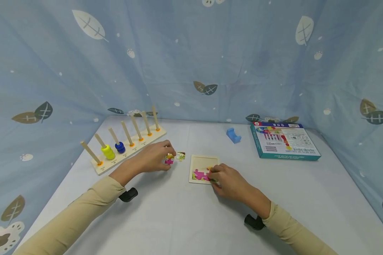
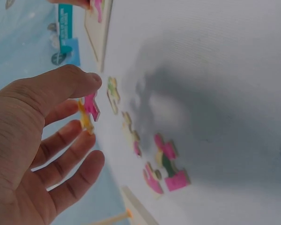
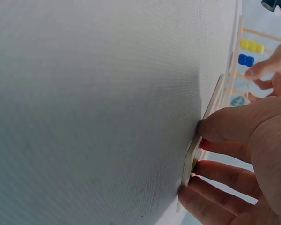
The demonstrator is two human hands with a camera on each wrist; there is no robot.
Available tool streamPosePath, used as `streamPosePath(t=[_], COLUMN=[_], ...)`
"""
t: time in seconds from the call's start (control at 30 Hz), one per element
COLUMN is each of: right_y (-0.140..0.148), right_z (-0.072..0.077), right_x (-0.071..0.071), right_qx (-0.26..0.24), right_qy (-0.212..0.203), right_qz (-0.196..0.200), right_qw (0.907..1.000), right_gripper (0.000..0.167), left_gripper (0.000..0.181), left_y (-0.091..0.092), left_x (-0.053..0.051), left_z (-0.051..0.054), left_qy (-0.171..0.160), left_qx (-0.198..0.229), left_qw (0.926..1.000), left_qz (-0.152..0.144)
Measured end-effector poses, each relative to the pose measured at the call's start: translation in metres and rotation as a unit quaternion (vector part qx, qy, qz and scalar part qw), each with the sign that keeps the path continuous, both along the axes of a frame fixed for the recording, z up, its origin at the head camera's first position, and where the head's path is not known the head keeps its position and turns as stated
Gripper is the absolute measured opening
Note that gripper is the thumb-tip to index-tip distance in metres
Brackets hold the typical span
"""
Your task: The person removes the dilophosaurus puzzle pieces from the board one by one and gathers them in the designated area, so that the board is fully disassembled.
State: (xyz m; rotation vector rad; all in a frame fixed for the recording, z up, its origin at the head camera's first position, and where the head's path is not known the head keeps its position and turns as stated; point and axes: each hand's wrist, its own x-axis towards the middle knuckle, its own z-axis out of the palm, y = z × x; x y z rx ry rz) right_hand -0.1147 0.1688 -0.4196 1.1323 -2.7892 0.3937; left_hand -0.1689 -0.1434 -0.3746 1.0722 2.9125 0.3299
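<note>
Standing pegs (image 1: 126,133), box (image 1: 285,141), right hand (image 1: 229,181) overlapping tray (image 1: 201,162)

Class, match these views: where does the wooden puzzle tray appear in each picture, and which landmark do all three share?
Head: the wooden puzzle tray lies below centre, slightly right.
Left wrist: the tray is at the top edge, left of centre, cut off.
Right wrist: the tray slants right of centre, almost edge-on.
Shared landmark: the pegged board, respectively left, bottom edge and upper right.
</note>
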Motion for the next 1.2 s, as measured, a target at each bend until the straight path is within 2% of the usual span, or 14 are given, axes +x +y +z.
streamPosePath(t=[0.6,1.2], right_y=[-0.001,-0.002], right_z=[0.001,0.001], right_x=[0.0,0.001], right_qx=[0.0,0.011], right_qy=[-0.001,0.001], right_qz=[0.003,-0.004], right_qw=[1.0,0.9999], right_gripper=[0.028,0.03], left_gripper=[0.031,0.032], left_y=[-0.013,-0.013], left_x=[-0.001,-0.003], left_z=[-0.022,-0.021], left_qy=[-0.026,-0.03], left_qx=[0.009,0.014], left_qw=[0.9996,0.9992], left_qz=[-0.004,-0.02])
